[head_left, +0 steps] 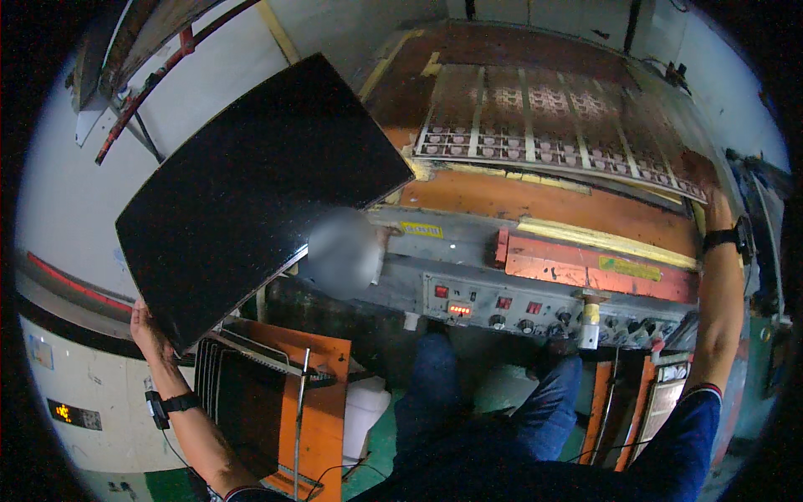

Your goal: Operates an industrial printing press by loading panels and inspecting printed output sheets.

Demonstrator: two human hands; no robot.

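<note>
One black sheet (259,197) beside press bed (535,201)

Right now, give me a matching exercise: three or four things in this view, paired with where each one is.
Things:
1. large flat black board
2. printed cardboard sheet with cut-out patterns
3. grey control panel with red lit buttons
4. orange rack of dark boards

Places:
A. below the left hand
B. on the machine bed
C. raised in the left hand
D. machine front, above the knees

Pairs: 1-C, 2-B, 3-D, 4-A

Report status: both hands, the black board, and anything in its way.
Left hand grips black board by its lower corner, raised over the orange rack. Right hand on printed die sheet. Nothing blocking.
</note>
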